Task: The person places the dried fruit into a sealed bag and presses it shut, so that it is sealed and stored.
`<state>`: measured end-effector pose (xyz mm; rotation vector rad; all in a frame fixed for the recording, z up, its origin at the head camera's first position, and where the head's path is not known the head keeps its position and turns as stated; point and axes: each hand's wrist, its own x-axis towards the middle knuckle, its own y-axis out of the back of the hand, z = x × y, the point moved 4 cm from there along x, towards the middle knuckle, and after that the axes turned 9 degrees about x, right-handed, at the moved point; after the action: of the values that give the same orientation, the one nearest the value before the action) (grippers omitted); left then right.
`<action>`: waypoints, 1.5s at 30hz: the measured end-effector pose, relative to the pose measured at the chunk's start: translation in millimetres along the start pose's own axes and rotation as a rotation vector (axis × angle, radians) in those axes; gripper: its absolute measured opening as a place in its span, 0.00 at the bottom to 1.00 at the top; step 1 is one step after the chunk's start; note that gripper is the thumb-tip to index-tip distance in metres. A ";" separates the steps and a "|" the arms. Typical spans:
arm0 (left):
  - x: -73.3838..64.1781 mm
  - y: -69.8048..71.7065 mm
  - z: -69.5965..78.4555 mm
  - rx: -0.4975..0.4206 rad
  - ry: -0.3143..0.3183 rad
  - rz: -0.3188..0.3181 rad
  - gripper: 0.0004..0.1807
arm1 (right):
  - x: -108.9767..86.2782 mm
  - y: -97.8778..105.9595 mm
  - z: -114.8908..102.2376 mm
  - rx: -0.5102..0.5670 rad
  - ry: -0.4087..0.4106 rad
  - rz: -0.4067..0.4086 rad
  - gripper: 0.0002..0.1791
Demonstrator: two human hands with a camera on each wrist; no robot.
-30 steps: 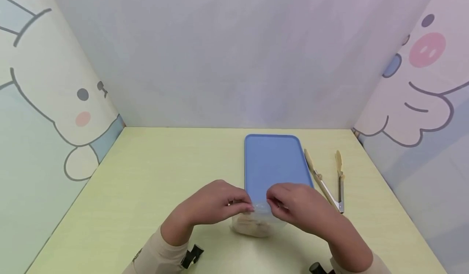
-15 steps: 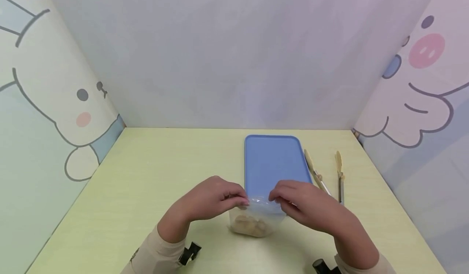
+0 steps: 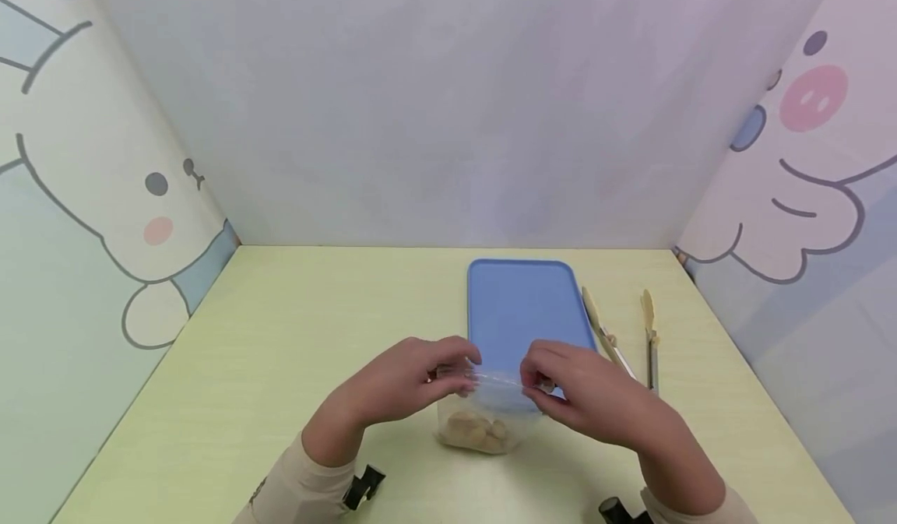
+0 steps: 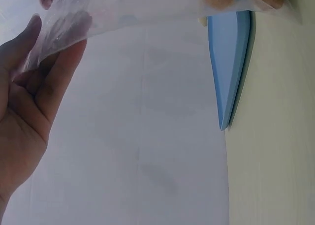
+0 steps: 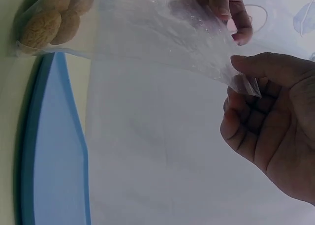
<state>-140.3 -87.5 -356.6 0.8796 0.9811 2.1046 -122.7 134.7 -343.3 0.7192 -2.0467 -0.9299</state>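
A clear plastic bag (image 3: 515, 393) with several walnuts (image 5: 42, 29) at its bottom stands at the near edge of the blue tray, its mouth upward. My left hand (image 3: 402, 381) holds the bag's upper left corner, with the plastic between thumb and fingers; its index finger stands a little apart from the thumb. My right hand (image 3: 585, 388) pinches the upper right corner between thumb and curled fingers. In the right wrist view, that corner pokes out past the thumb. The walnuts also show at the top of the left wrist view.
The blue tray (image 3: 525, 306) lies behind the bag, its near part hidden by the bag and right hand. Right of it lie spread tongs (image 3: 652, 341) with tan tips. A pale wall (image 3: 448, 103) rises behind the table (image 3: 315, 314), with cartoon-printed walls at both sides.
Both hands have lifted slightly and spread apart along the bag's mouth. The left index finger has moved away from the thumb. The right fingers loosened, then closed on the bag's corner.
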 end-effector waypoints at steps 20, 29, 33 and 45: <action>4.1 -4.9 12.4 0.223 -0.163 0.115 0.05 | 6.8 -13.8 -8.5 -0.035 0.232 0.054 0.07; 0.6 7.8 3.5 0.257 -0.047 0.218 0.07 | 1.2 0.5 2.8 -0.055 0.080 0.058 0.00; -3.2 12.4 -1.9 0.225 -0.044 0.196 0.03 | -1.6 3.6 10.4 -0.046 0.011 0.052 0.08; -9.9 22.0 -7.2 0.277 0.121 0.149 0.07 | -2.1 6.7 16.2 0.007 -0.171 0.029 0.18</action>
<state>-146.2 -109.1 -345.1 0.9951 1.3309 2.2007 -136.0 146.1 -346.0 0.6304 -2.2043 -0.9975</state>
